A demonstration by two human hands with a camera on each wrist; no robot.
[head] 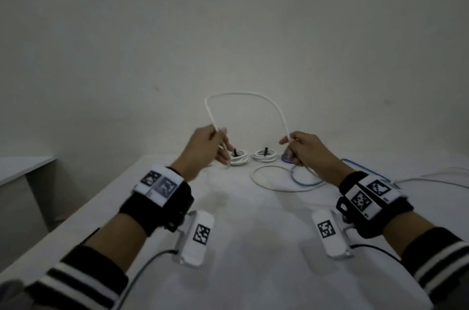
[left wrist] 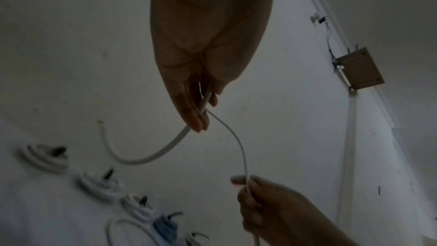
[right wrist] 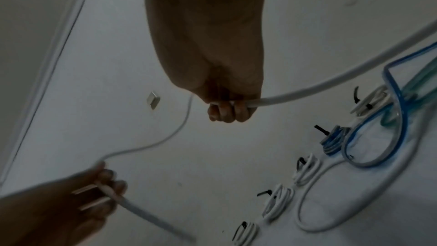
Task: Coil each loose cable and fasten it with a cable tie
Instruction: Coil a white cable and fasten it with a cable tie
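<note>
A loose white cable (head: 243, 94) arches up between my two hands above the white table (head: 236, 246). My left hand (head: 219, 137) pinches one part of it between thumb and fingers, and a short end (left wrist: 146, 158) curves away below the fingers. My right hand (head: 291, 142) has its fingers curled round the cable (right wrist: 331, 76) farther along. From there the cable drops to a loose loop (head: 269, 177) lying on the table. Two coiled white cables (head: 238, 157) (head: 265, 156) with black ties lie just beyond the hands.
A tied blue coil (head: 288, 157) sits partly behind my right hand. A loose blue cable (head: 304, 181) lies on the table at the right, crossing the white loop. More tied coils (right wrist: 276, 203) form a row. A wall (head: 228, 30) stands close behind the table.
</note>
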